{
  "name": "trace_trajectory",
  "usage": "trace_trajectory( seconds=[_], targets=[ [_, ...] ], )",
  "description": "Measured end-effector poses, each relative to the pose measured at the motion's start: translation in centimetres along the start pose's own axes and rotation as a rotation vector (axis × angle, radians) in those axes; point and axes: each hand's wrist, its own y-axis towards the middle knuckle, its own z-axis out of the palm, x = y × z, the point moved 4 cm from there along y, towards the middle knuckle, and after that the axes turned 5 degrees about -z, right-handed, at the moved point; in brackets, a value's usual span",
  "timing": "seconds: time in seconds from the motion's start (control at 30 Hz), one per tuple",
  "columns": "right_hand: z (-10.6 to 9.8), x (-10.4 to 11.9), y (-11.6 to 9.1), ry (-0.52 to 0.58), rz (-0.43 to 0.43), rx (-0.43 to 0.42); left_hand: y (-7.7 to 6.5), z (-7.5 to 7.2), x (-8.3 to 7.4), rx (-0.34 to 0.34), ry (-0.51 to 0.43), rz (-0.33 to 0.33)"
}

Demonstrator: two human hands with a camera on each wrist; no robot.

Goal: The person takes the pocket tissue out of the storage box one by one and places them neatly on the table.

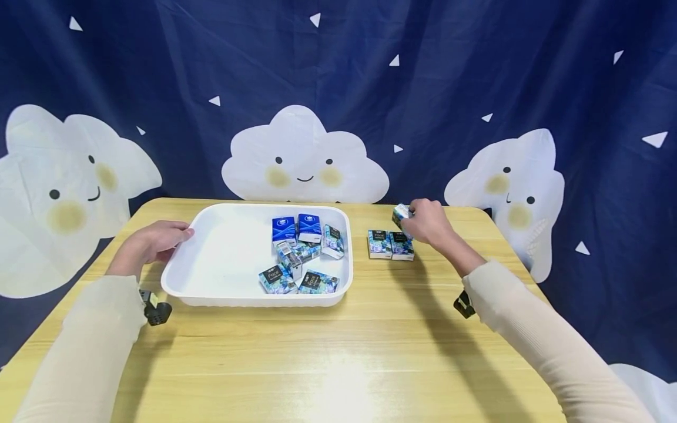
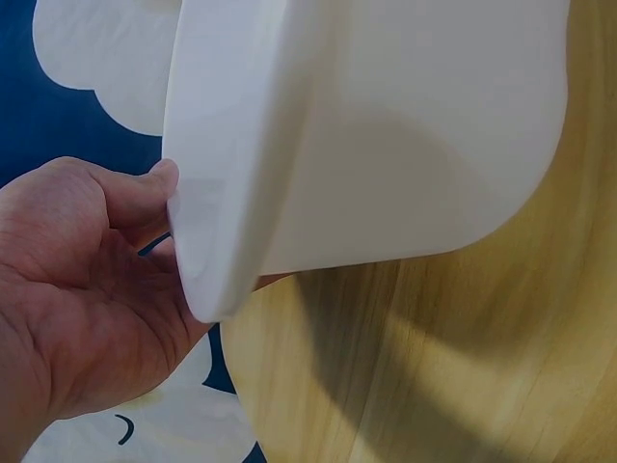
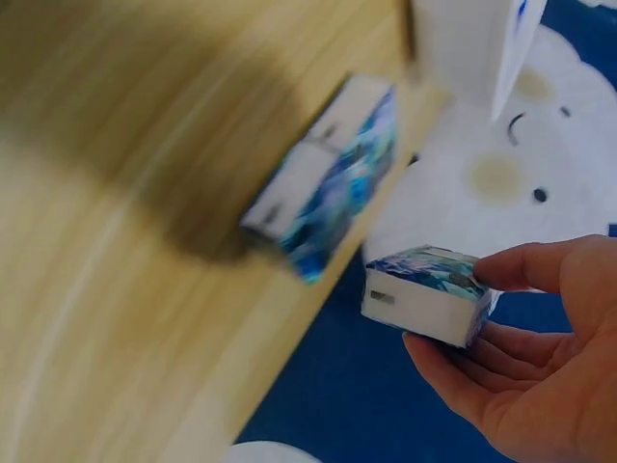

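Observation:
My left hand (image 1: 158, 239) grips the left rim of a white plastic tray (image 1: 217, 252). In the left wrist view the thumb lies on the rim and the fingers reach beneath it. A small blue-flowered tissue pack (image 3: 424, 299) is pinched between the thumb and fingers of my right hand (image 1: 429, 222), above the table's far right part. Just below that hand, two similar packs, a left one (image 1: 379, 244) and a right one (image 1: 402, 247), lie side by side on the table. Inside the tray's right half are several flowered packs (image 1: 318, 283) and two dark blue packs (image 1: 309, 228).
The wooden table (image 1: 264, 364) extends in front of the tray and to its right. Behind its far edge hangs a dark blue curtain (image 1: 338, 70) with white clouds. The tray's raised wall stands between its packs and the two packs on the table.

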Motion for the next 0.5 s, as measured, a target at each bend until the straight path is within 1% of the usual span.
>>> trace_trajectory(
  seconds=[0.13,0.3,0.5],
  targets=[
    [0.4,-2.0,-0.3,-0.016,0.011,-0.010,0.0,0.0,0.1,0.000,-0.001,0.000],
    [0.7,-4.2,-0.8,-0.015,0.057,0.017,0.0,-0.1,0.2,0.007,0.002,-0.010],
    [1.1,-6.1,-1.3,-0.015,0.101,0.047,0.2,-0.1,0.1,0.015,0.001,-0.012]
  ],
)
